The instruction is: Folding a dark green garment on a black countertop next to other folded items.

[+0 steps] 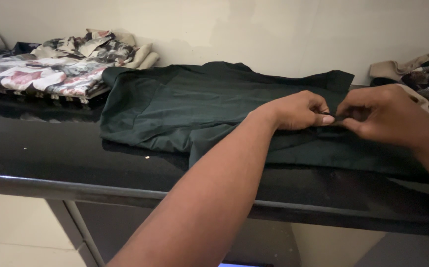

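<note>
head view: the dark green garment (199,106) lies spread on the black worktop (51,163). the left hand (298,110) and right hand (382,114) both pinch its edge near the right side, fingertips almost touching. a neat result likely calls for even tension and matched edges. folded floral clothes (51,71) sit well apart.

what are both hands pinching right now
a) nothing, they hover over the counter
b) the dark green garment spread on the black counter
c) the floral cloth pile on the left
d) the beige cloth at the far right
b: the left hand and the right hand meet with fingertips closed on a fold of the dark green garment, which lies on the black counter; the floral cloth pile and the beige cloth lie untouched.
</note>
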